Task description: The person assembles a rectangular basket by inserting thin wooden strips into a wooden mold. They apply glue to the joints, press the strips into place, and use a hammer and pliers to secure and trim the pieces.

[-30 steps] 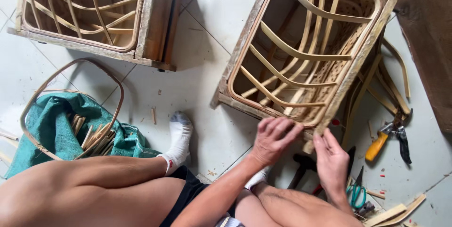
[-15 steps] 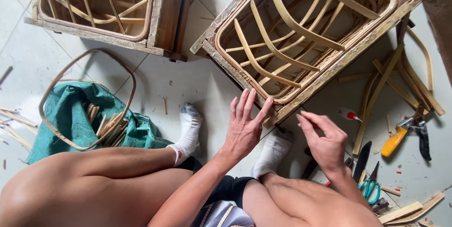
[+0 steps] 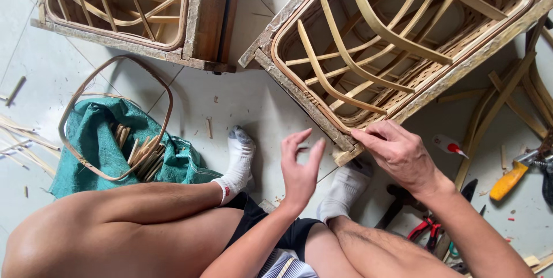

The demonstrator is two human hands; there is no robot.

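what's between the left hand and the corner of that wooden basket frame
Nothing visible. The left hand hangs open in the air just left of the basket frame corner, with only bare floor behind the gap. The right hand already grips that corner.

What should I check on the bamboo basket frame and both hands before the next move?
1. Right hand on the near corner of the bamboo basket frame: ok, fingers pinch the rim.
2. Left hand free: ok, open, touching nothing.
3. Frame steady: cannot tell; it lies tilted on the tiled floor.
4. Ribs seated in the rim: cannot tell.
5. Tools in reach: ok, yellow-handled tool lies to the right.
6. Feet clear: not ok, sock sits under the corner.
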